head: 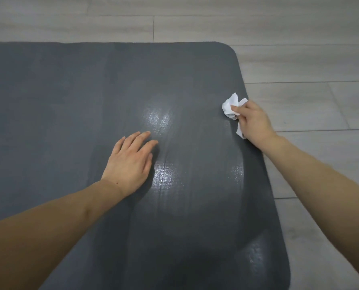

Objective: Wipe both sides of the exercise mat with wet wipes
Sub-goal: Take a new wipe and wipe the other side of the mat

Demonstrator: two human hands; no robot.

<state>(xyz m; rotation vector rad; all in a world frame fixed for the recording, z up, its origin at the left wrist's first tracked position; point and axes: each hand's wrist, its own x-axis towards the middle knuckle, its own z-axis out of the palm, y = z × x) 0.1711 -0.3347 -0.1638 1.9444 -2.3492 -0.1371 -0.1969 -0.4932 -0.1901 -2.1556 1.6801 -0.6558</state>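
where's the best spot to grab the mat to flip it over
Probably the rounded far right corner of the mat, pinched from the floor side: it lies free there, while the left hand presses the middle.

Flat grey mat, glistening wet; crumpled white wipe.

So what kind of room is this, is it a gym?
Probably a room at home, though a small gym is possible. A grey mat lies on a pale plank floor, and no gym gear shows. The right hand holds a wipe; the left hand rests flat on the mat.
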